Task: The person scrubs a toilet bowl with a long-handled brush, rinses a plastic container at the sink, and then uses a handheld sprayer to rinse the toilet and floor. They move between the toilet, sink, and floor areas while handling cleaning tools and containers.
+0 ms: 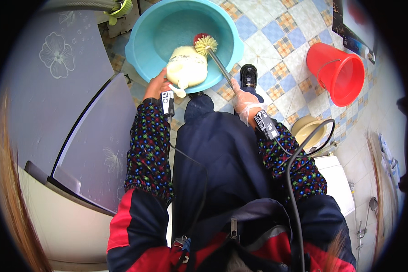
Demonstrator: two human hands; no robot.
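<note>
Over the near rim of a large light-blue basin [143,41], my left hand [156,86] grips a cream-coloured, rounded plastic container [188,72]. A short protruding part, like a handle or spout, points toward me. My right hand [245,100], in a clear plastic glove, is closed around the grey handle [220,64] of a round-headed brush. The brush's head [205,44] has pale yellow and red bristles and lies just right of the container, above the basin. Whether the bristles touch the container I cannot tell.
A red bucket [337,72] stands to the right on the tiled floor [260,38]. Nearer is a beige bowl-like vessel [306,131]. A grey flowered cabinet [63,95] bounds the left side. A dark cable [291,181] loops by my right forearm.
</note>
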